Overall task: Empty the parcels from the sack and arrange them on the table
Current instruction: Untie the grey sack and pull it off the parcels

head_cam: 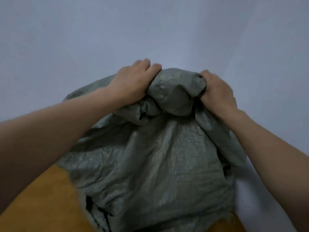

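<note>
A large grey-green woven sack fills the middle of the head view, standing on a brown wooden table. Its upper end is bunched into a thick roll. My left hand grips the left side of that roll, fingers curled over the far edge. My right hand grips the right side of the roll, fingers dug into the folds. No parcel shows; the sack's contents are hidden by the fabric.
A plain pale wall rises behind the sack. A white surface or object shows at the sack's lower right, beside my right forearm. The table's wood shows at lower left.
</note>
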